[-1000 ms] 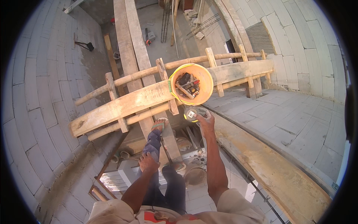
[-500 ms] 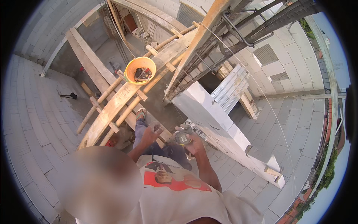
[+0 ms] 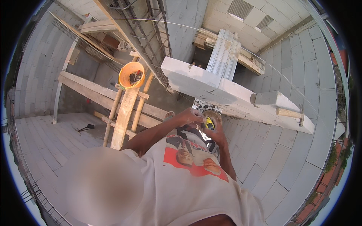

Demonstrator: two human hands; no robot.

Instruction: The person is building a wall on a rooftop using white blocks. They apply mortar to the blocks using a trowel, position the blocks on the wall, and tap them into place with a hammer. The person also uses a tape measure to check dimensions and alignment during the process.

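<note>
While the right hand (image 3: 216,132) grips the yellow tape measure (image 3: 209,123), the left hand (image 3: 190,117) sits at its left side; whether pinching, I cannot tell. A bucket (image 3: 125,78) stands on the plank (image 3: 125,119), beyond its near end.

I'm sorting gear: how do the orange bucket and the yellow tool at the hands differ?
The bucket is plain orange; the yellow tool has dark parts. The bucket is clearly larger than the yellow tool. The bucket stands on the plank, while the yellow tool is in the right hand.
</note>
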